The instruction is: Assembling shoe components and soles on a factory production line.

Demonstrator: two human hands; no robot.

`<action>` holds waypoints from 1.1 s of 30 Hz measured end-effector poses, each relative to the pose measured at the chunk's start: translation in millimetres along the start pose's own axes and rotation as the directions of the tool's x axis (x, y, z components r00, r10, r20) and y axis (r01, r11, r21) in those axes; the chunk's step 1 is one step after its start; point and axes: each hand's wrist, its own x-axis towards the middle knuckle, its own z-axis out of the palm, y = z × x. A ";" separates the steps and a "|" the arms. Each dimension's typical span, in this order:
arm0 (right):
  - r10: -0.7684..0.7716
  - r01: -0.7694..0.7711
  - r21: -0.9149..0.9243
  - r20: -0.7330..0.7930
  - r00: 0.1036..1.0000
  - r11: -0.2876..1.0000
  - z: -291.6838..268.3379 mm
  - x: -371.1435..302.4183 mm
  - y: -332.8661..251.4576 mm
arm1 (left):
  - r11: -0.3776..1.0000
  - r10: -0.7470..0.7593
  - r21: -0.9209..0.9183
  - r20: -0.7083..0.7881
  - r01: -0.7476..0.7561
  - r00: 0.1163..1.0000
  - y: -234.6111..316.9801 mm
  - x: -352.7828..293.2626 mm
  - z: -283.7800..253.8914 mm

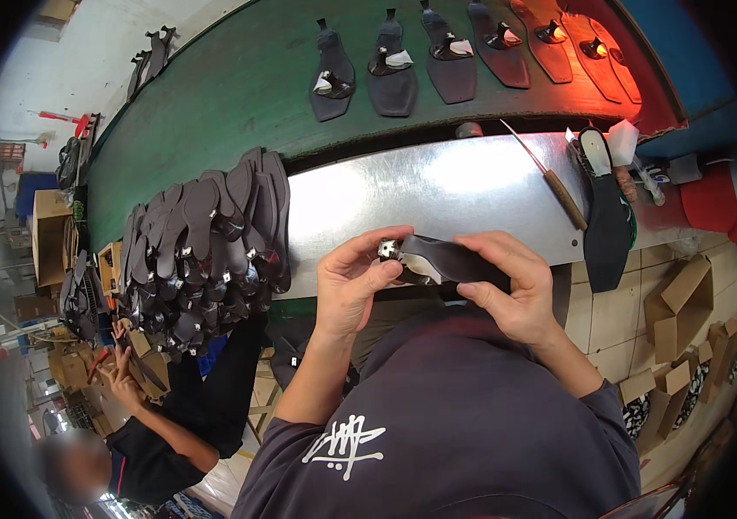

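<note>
Between my two hands is a black shoe sole with a heel [450, 258], held over the near edge of the metal table. My left hand [351, 281] pinches it at the heel end, where a pale heel tip with small dark dots shows. At the other end my right hand [517, 285] grips the sole, thumb below and fingers above. A pale patch shows on the sole's near side. To the left lies a big heap of black heeled soles [200, 212], overlapping one another.
The metal tabletop [342, 203] borders a green belt [213, 112] carrying a row of soles [392, 82], red-lit at right. A pointed tool with a wooden handle [565, 199] lies beside another black sole [608, 233]. Cardboard boxes [679, 303] stand right. A co-worker [161, 441] is at lower left.
</note>
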 end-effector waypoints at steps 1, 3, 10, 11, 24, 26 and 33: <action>0.001 -0.001 0.001 0.000 1.000 1.000 0.2 -1.0 0.5 | 1.000 -0.002 0.001 -0.001 0.002 1.000 0.0 0.4 0.5; 0.000 0.000 0.023 0.018 1.000 1.000 0.2 -2.4 1.3 | 1.000 -0.001 -0.013 0.014 0.001 1.000 0.4 1.2 1.6; -0.009 0.008 0.014 0.024 1.000 1.000 0.1 -3.3 5.4 | 0.999 -0.033 -0.039 0.014 0.034 0.999 -1.6 0.8 1.2; -0.010 0.010 0.008 0.031 0.999 1.000 -0.1 -2.9 5.8 | 0.999 -0.031 -0.043 0.018 0.032 0.999 -1.2 1.4 2.2; 0.004 -0.003 -0.030 0.051 0.999 1.000 -0.4 -1.7 3.6 | 0.999 0.051 -0.015 0.041 -0.051 0.998 -3.1 2.4 3.4; 0.008 -0.005 -0.060 0.055 0.998 0.998 -1.0 -1.7 1.3 | 0.996 0.080 0.032 0.053 -0.082 0.995 -3.6 2.3 2.5; -0.012 0.046 -0.222 0.153 0.988 0.974 -8.1 5.0 -10.6 | 0.953 0.245 0.143 0.161 -0.268 0.956 -9.0 1.2 -1.6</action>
